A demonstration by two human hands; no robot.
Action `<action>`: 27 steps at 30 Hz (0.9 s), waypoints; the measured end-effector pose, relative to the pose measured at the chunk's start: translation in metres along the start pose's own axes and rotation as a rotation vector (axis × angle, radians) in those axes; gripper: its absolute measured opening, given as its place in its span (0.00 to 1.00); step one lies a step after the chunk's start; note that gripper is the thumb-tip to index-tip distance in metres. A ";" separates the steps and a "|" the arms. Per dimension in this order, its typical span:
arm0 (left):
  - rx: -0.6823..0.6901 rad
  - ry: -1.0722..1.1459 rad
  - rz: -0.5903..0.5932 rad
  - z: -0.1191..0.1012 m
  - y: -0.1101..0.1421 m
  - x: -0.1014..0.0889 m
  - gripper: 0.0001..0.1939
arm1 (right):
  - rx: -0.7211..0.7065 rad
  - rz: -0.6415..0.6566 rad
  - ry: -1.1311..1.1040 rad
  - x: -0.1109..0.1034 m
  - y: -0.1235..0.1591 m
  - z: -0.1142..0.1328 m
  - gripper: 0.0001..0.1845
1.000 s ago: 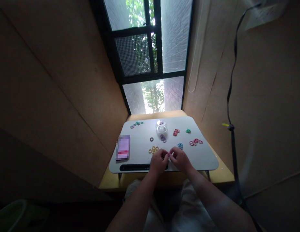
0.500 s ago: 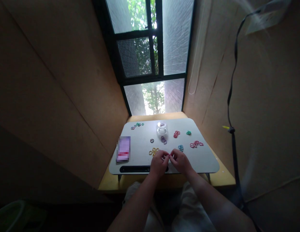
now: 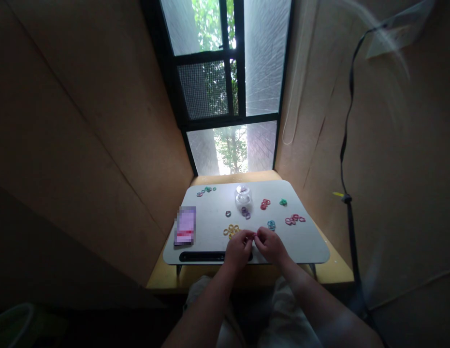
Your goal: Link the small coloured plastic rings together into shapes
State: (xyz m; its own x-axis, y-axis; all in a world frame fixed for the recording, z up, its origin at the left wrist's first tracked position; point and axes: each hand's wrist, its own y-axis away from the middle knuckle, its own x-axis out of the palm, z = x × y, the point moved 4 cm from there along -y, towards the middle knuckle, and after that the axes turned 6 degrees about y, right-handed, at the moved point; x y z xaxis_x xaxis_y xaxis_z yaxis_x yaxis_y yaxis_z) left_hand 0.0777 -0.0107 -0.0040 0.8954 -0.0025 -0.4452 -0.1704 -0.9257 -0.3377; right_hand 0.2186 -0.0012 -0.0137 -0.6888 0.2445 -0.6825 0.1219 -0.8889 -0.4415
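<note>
My left hand point(image 3: 239, 248) and my right hand point(image 3: 270, 245) meet over the front of the white folding table point(image 3: 206, 237). Fingertips of both pinch a small pink hair tie point(image 3: 254, 236), mostly covered by the fingers. Yellow hair ties point(image 3: 232, 229) lie just beyond my left hand. Blue hair ties point(image 3: 271, 225) sit beyond my right hand. Farther back are purple hair ties point(image 3: 245, 212), a dark one point(image 3: 228, 213) and a clear plastic jar point(image 3: 243, 197).
Red hair ties point(image 3: 265, 204), a green bunch point(image 3: 283, 202) and pinkish-red ones point(image 3: 295, 220) lie on the right. Mixed green ones point(image 3: 207, 190) are at the back left. A blurred purple phone-like item point(image 3: 185, 225) lies left, near a black slot point(image 3: 201, 256). A window point(image 3: 228, 145) stands behind.
The whole view has shifted slightly, with the table a little lower in the picture. Both hands keep their pinch, and my left fingers have turned a little.
</note>
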 end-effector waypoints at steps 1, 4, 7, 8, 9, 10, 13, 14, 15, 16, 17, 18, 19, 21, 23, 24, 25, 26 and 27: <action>-0.004 0.001 -0.007 0.000 0.000 0.000 0.10 | -0.002 0.000 -0.003 0.000 0.000 0.000 0.10; -0.018 -0.002 -0.026 0.003 -0.001 -0.001 0.09 | -0.010 0.000 -0.020 -0.002 0.001 0.002 0.11; -0.029 -0.001 -0.038 0.005 -0.001 -0.001 0.08 | -0.012 0.009 -0.045 -0.002 0.002 0.003 0.09; -0.033 0.001 -0.038 0.006 -0.001 0.000 0.08 | -0.013 0.013 -0.053 -0.002 0.002 0.004 0.08; -0.037 0.004 -0.038 0.006 -0.001 0.000 0.08 | -0.014 0.017 -0.058 -0.002 0.002 0.004 0.07; -0.040 0.008 -0.039 0.007 0.000 0.000 0.08 | -0.016 0.021 -0.062 -0.002 0.002 0.004 0.06; -0.044 0.016 -0.042 0.007 -0.001 -0.001 0.07 | -0.022 0.028 -0.069 -0.002 0.001 0.004 0.05; -0.044 0.016 -0.045 0.007 -0.001 -0.001 0.07 | -0.022 0.030 -0.071 -0.001 0.001 0.003 0.05; -0.046 0.015 -0.046 0.007 -0.001 -0.001 0.07 | -0.022 0.031 -0.073 -0.001 0.001 0.003 0.05; -0.048 0.013 -0.048 0.007 -0.001 -0.001 0.06 | -0.022 0.032 -0.074 -0.001 0.001 0.003 0.04; -0.051 0.011 -0.049 0.007 -0.001 -0.001 0.06 | -0.022 0.033 -0.072 -0.001 0.001 0.003 0.04; -0.053 0.010 -0.051 0.007 -0.001 -0.001 0.06 | -0.022 0.034 -0.071 -0.001 0.001 0.003 0.04; -0.054 0.010 -0.052 0.007 -0.001 -0.001 0.06 | -0.024 0.036 -0.068 -0.002 0.002 0.004 0.03; -0.059 0.013 -0.050 0.007 -0.001 0.000 0.06 | -0.033 0.039 -0.059 -0.002 0.002 0.005 0.02; -0.065 0.012 -0.050 0.008 0.000 0.001 0.06 | -0.047 0.044 -0.049 -0.003 0.003 0.007 0.02; -0.068 0.009 -0.050 0.009 0.000 0.001 0.06 | -0.051 0.044 -0.047 -0.003 0.003 0.007 0.02; -0.069 0.006 -0.050 0.009 0.000 0.001 0.06 | -0.051 0.042 -0.048 -0.003 0.003 0.007 0.02; -0.069 0.002 -0.052 0.010 0.000 0.001 0.06 | -0.048 0.038 -0.053 -0.002 0.003 0.006 0.02; -0.068 0.001 -0.055 0.010 0.000 0.001 0.06 | -0.044 0.035 -0.059 -0.001 0.003 0.005 0.02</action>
State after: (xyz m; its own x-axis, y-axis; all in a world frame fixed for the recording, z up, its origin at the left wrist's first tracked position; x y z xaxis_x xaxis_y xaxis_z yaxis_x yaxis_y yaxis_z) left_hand 0.0743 -0.0072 -0.0124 0.9030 0.0488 -0.4268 -0.0929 -0.9479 -0.3048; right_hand 0.2162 -0.0061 -0.0112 -0.7244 0.1895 -0.6628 0.1770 -0.8781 -0.4446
